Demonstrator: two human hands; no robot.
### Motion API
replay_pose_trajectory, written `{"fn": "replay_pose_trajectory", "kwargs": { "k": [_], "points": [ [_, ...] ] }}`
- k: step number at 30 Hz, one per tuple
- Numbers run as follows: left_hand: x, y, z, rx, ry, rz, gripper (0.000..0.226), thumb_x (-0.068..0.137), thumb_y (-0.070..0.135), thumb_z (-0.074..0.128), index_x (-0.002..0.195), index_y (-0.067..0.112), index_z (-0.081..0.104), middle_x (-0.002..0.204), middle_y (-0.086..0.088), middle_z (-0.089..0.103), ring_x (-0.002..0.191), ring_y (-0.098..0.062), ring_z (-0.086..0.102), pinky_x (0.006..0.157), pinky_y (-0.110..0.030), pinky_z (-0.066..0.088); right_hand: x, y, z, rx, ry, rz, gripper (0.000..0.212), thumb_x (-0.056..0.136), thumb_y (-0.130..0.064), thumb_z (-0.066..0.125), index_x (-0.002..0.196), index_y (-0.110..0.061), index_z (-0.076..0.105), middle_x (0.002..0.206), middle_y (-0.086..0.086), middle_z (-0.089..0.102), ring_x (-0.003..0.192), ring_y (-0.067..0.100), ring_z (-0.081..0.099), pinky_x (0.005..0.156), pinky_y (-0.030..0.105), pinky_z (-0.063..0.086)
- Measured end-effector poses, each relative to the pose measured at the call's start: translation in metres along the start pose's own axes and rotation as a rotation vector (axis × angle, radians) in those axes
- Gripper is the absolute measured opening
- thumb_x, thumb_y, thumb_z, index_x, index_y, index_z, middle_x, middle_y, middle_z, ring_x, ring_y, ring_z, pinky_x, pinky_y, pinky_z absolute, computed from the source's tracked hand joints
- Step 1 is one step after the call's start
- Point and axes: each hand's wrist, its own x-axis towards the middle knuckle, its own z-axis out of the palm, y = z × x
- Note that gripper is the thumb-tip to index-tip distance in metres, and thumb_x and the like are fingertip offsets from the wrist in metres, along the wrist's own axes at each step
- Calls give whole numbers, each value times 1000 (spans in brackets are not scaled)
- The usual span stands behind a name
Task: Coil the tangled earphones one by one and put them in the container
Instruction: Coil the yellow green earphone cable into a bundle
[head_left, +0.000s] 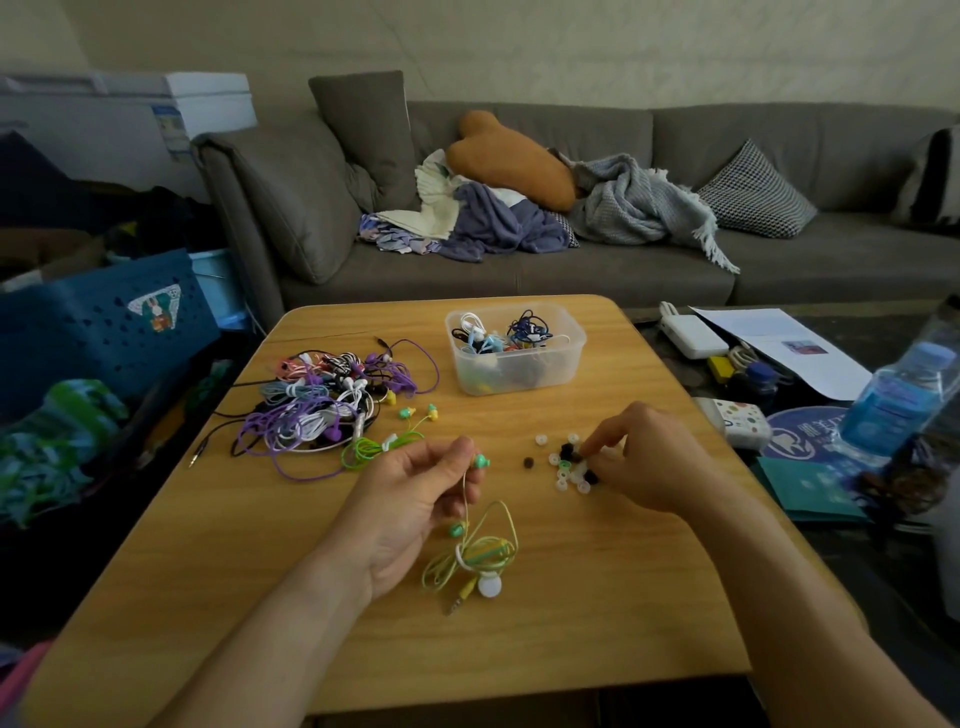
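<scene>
**Green earphone held, tips sorted**

My left hand (415, 499) pinches the green earphone (480, 461) by its wire, its coil (475, 556) lying on the table (597, 597); my right hand (649, 457) pinches among loose tips (569, 465); tangle (332, 405) left, container (514, 348) beyond.

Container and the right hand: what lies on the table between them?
In the head view, bare wooden table lies between the container and the right hand. The loose ear tips sit at its fingertips, not in that stretch.
</scene>
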Motion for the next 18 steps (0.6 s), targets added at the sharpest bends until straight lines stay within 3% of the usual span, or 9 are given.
{"fn": "replay_pose_trajectory", "kwargs": {
  "k": [6,11,14,18],
  "points": [
    [-2,1,1,-8,-12,-13,24,71,17,69,89,2,68,73,-9,67,61,-13,59,51,-20,47,1,1,2,24,22,-5,9,92,-30,64,97,-29,72,103,-7,57,82,5,51,57,12,33],
    [-3,1,2,-30,-11,-2,29,73,14,68,95,-3,65,74,-12,68,61,-14,62,52,-21,51,-1,-2,3,202,104,27,8,94,-25,62,95,-24,70,84,-16,63,75,2,58,58,16,44],
    [-2,1,3,-41,-10,-5,29,73,13,67,97,-4,64,75,-13,68,61,-15,63,53,-21,52,-1,-3,3,274,145,34,8,92,-23,66,92,-22,74,79,-13,69,73,3,64,59,17,52],
    [-3,1,3,-37,-6,-14,24,76,10,66,96,-4,64,74,-13,68,61,-15,63,53,-21,52,-3,-2,3,371,145,24,7,86,-22,73,90,-28,74,81,-14,71,76,1,66,59,14,52]
  ]
}}
